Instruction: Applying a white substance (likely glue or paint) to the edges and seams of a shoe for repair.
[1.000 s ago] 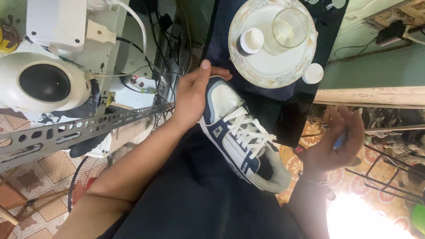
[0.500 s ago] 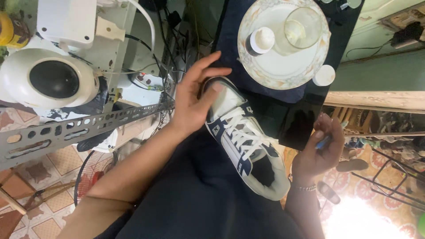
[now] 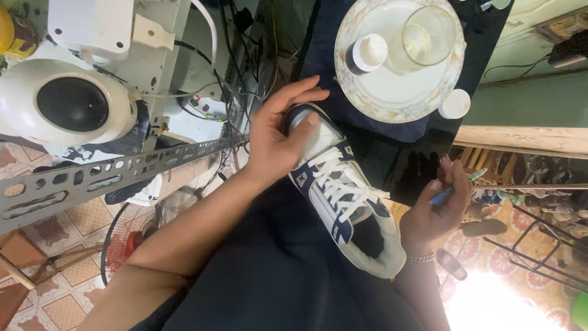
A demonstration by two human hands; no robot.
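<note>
Head view, only one avail.

1. L hand (image 3: 275, 141): my palm sits on the toe end of the sneaker (image 3: 343, 196), fingers (image 3: 300, 92) spread wide and draped over the toe cap. Open contact, pressing/steadying, not a closed grasp.
2. Sneaker: white w/ navy panels and white laces, lies across my lap on dark cloth, toe pointing toward the plate (image 3: 380, 92), heel opening toward my R wrist.
3. R hand (image 3: 438, 205): just beside the sneaker's heel side, not touching it. Fingers curled shut around a thin blue pen-like tool (image 3: 450, 191); its tip pokes out past the fingers toward the R.
4. Beyond the toe: round pale plate on a dark counter (image 3: 478, 67). On the plate: small dark bottle w/ white cap (image 3: 367, 54) and a clear glass bowl (image 3: 429, 34). A small white cap (image 3: 454, 104) rests just beside the plate rim.
5. L of my forearm: white machine w/ a round dark opening (image 3: 70, 104), cables, and a perforated metal bar (image 3: 104, 178). Below that, patterned floor tiles (image 3: 67, 300) and part of a fan (image 3: 131, 239).
</note>
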